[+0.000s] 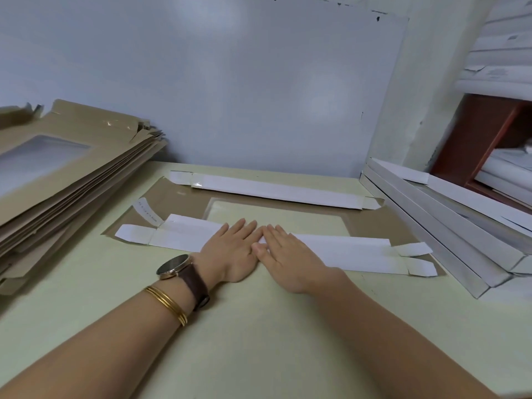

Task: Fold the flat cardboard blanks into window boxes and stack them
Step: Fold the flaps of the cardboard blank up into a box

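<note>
At the desk's (259, 341) middle, left hand (230, 249) and right hand (288, 254), flat and grasping nothing, press the cardboard blank's (374, 226) near flap (345, 251); sliding outward should crease evenly.

Small dark print is carried on a white strip (147, 212) lying on the flat cardboard blank (178, 197), but it is too blurred to be read.

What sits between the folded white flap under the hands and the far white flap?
Head view: the clear window, framed by brown card, between near flap and far flap.
</note>
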Tool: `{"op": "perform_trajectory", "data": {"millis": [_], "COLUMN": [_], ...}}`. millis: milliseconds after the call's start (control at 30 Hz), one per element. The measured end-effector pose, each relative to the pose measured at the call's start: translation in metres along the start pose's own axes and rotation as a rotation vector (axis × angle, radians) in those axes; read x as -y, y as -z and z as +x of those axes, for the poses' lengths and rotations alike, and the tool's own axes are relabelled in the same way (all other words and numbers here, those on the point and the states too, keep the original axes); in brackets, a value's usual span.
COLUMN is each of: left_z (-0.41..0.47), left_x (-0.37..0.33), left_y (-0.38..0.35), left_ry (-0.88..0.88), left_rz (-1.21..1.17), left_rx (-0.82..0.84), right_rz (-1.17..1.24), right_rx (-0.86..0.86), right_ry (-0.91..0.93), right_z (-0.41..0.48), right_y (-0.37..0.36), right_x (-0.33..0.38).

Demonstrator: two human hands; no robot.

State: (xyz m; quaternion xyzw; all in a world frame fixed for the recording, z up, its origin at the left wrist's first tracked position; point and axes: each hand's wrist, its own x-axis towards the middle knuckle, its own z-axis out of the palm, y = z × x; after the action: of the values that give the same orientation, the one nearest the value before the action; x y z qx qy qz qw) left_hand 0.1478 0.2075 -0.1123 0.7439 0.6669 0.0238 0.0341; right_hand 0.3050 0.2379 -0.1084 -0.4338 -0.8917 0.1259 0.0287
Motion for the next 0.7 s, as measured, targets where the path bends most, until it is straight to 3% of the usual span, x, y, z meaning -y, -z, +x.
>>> {"op": "perform_trajectory", "data": {"millis": [400,700], "left_z": [-0.004,-0.025], "left_x": [0.023,0.071], "left_y": [0.007,0.013], "left_ry": [0.109,0.193], "left_rz": [-0.066,-0.062], "left_rx": [0.051,0.043], "right_rz": [-0.036,-0.027], "right_rx": [0.018,-0.017], "right_ry": [-0.011,-0.206], "right_z": [-0.007,-0.049], "right_y": [0.008,0.032], "right_x": [-0.042,-0.113]}}
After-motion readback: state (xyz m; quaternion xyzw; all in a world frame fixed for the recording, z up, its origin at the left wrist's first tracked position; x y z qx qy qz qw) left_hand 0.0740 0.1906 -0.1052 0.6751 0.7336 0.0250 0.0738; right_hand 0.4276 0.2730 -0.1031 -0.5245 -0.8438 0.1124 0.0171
